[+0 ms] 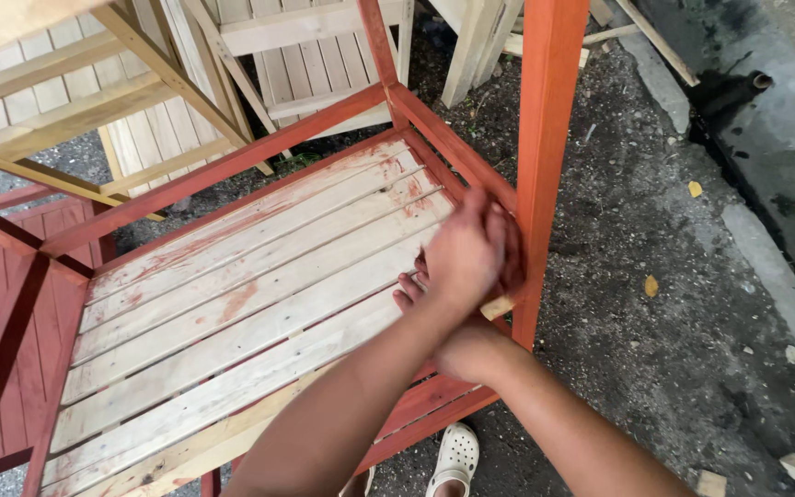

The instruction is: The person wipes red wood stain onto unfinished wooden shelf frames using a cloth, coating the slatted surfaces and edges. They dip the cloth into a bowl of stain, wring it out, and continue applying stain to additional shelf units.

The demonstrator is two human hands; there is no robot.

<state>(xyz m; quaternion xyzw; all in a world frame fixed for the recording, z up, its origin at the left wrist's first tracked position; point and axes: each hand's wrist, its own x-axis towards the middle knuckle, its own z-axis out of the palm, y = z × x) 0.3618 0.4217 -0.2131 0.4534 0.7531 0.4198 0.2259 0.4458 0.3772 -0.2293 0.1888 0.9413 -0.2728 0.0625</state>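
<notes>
Both forearms cross low in my view, hands bunched at the red post.

Nearest me, my left hand [466, 253] lies on top, fingers curled together against the upright red post [537, 166], and I cannot tell whether it grips anything. Under it my right hand [457, 345] sits by the frame's near rail; a few fingertips [409, 296] poke out onto the slats, and its grip is hidden. One small pale wood piece [499, 306] shows just at 3 o'clock of the hands, touching the post. Bare slatted shelf [232, 313] with red smears runs off toward 9 o'clock inside the red frame [232, 166]. Unpainted wooden frames [94, 101] stand at 11 o'clock. White clog [455, 456] rests on the gravel ground [655, 304] at 6 o'clock.
</notes>
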